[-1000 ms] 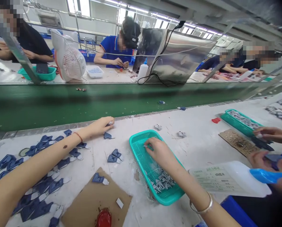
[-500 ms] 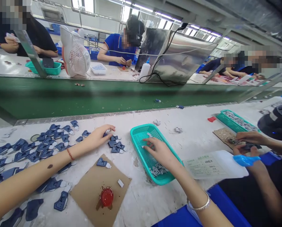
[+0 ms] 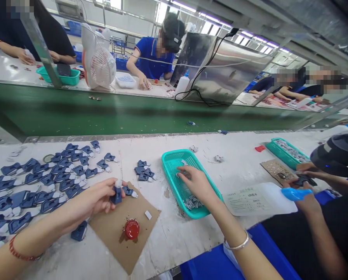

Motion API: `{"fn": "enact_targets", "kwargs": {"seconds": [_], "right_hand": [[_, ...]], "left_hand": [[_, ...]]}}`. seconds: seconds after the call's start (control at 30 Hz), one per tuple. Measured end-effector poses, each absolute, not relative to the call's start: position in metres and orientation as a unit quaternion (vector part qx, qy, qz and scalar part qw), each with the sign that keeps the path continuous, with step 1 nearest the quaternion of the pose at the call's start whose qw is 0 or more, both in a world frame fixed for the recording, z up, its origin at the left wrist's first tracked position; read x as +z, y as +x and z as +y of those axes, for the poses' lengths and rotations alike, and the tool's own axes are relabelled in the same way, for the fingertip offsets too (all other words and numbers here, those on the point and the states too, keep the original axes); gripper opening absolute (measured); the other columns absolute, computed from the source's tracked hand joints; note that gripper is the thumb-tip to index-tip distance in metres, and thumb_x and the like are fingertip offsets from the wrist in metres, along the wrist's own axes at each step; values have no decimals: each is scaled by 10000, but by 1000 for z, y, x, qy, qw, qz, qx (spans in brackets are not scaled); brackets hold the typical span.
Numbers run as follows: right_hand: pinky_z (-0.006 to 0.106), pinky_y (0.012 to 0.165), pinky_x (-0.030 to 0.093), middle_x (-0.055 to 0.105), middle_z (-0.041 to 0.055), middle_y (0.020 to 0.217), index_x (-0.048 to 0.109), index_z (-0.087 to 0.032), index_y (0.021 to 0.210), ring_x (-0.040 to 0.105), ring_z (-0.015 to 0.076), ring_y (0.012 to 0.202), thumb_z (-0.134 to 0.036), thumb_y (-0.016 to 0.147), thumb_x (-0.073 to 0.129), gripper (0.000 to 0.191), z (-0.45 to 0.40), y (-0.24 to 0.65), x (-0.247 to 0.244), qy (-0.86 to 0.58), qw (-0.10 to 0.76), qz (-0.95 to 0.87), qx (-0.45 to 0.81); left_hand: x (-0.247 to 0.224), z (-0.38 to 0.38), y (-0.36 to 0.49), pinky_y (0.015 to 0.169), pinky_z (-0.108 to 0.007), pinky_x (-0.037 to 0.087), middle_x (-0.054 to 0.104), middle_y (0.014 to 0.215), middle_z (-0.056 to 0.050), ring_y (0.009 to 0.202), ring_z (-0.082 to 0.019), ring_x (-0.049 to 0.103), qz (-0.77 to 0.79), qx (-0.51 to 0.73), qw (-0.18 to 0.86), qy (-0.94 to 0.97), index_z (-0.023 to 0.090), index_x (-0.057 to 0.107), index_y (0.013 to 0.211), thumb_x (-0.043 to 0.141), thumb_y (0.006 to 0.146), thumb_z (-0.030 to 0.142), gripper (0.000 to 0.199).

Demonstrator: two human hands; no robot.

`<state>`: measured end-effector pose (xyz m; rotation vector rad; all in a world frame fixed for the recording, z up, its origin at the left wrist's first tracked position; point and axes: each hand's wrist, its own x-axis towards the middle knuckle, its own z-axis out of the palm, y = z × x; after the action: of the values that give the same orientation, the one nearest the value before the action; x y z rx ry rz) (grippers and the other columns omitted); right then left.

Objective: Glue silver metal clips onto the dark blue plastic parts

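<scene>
My left hand (image 3: 100, 196) pinches a dark blue piece (image 3: 117, 194) with a white tip, held over the left corner of a brown cardboard sheet (image 3: 112, 233). Another blue piece (image 3: 127, 191) lies at the sheet's top corner. A red cap of glossy liquid (image 3: 131, 229) and a small white piece (image 3: 148, 214) sit on the cardboard. My right hand (image 3: 194, 182) is over a green basket (image 3: 168, 177), thumb and index finger close around a small pale piece (image 3: 178, 175). Small grey pieces (image 3: 193, 202) lie at the basket's near end.
Many blue pieces (image 3: 42, 177) cover the table's left side, with a small cluster (image 3: 144, 170) left of the basket. A large white bottle (image 3: 255, 200) with a blue cap lies at right, near a co-worker's hands (image 3: 303, 182) and another green basket (image 3: 290, 153).
My left hand has moved back from beside the small blue cluster to the cardboard and now holds a blue piece. My right hand stays over the basket. The view has shifted slightly.
</scene>
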<state>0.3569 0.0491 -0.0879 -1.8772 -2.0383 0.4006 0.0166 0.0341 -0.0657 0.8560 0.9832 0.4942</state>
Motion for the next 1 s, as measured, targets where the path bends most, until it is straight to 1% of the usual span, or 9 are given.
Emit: {"fn": "enact_targets", "kwargs": {"seconds": [0.13, 0.27, 0.4, 0.47, 0.57, 0.63, 0.77, 0.9, 1.0], "right_hand": [[335, 805, 564, 762, 83, 946, 752, -179, 920, 716, 215, 864, -182, 879, 549, 207, 52, 352, -91, -677, 165, -703, 141], [336, 789, 563, 761, 71, 897, 763, -188, 866, 717, 214, 814, -162, 830, 595, 174, 53, 347, -90, -674, 157, -707, 142], [388, 815, 550, 761, 82, 883, 769, -191, 814, 711, 252, 831, -153, 800, 602, 172, 51, 343, -90, -671, 155, -713, 135], [407, 835, 542, 766, 80, 910, 773, -206, 801, 708, 268, 871, -162, 806, 587, 191, 49, 343, -91, -669, 158, -713, 134], [418, 799, 556, 765, 85, 920, 772, -203, 839, 712, 265, 817, -209, 821, 587, 187, 43, 343, -88, -681, 177, -700, 122], [413, 788, 573, 758, 99, 948, 759, -182, 920, 716, 252, 798, -272, 854, 580, 211, 33, 339, -82, -696, 205, -681, 103], [379, 812, 601, 758, 77, 949, 741, -199, 968, 727, 233, 855, -385, 868, 633, 236, -2, 308, -62, -682, 326, -643, 122], [307, 722, 608, 749, 55, 892, 752, -225, 899, 717, 198, 820, -304, 881, 652, 129, -38, 258, -56, -588, 305, -712, 232], [275, 721, 594, 725, 53, 898, 745, -219, 927, 705, 172, 830, -234, 909, 622, 126, -51, 234, -64, -522, 281, -755, 279]], "left_hand": [[-67, 6, 8, 670, -241, 468, 659, 983, -40, 711, -136, 557, 454, 250, 788, 332, 264, 699, 1071, 706, 800, 395, 301], [-73, -16, 10, 619, -209, 446, 681, 1002, -40, 682, -114, 540, 441, 307, 792, 289, 276, 665, 1166, 758, 777, 380, 413], [-78, -32, 18, 614, -225, 467, 695, 1137, -83, 687, -123, 593, 403, 378, 798, 239, 243, 660, 1092, 779, 761, 385, 379], [-79, -39, 19, 687, -262, 512, 682, 1217, -107, 753, -157, 643, 381, 395, 807, 216, 228, 664, 1053, 767, 775, 384, 336], [-81, -47, 18, 853, -328, 537, 663, 1274, -100, 935, -220, 681, 371, 408, 810, 200, 249, 662, 1127, 739, 806, 384, 357], [-85, -53, 18, 885, -338, 538, 674, 1246, -81, 987, -235, 680, 389, 416, 795, 210, 262, 676, 1116, 740, 806, 379, 337], [-97, -63, 19, 806, -320, 557, 717, 1025, -49, 934, -232, 685, 439, 440, 749, 229, 258, 705, 943, 783, 753, 384, 241], [-103, -68, 21, 742, -313, 557, 710, 967, -44, 862, -222, 683, 483, 448, 711, 245, 250, 709, 914, 799, 719, 404, 264], [-105, -71, 21, 744, -320, 564, 716, 966, -43, 834, -216, 681, 493, 446, 703, 254, 248, 712, 861, 821, 685, 399, 256]]}}
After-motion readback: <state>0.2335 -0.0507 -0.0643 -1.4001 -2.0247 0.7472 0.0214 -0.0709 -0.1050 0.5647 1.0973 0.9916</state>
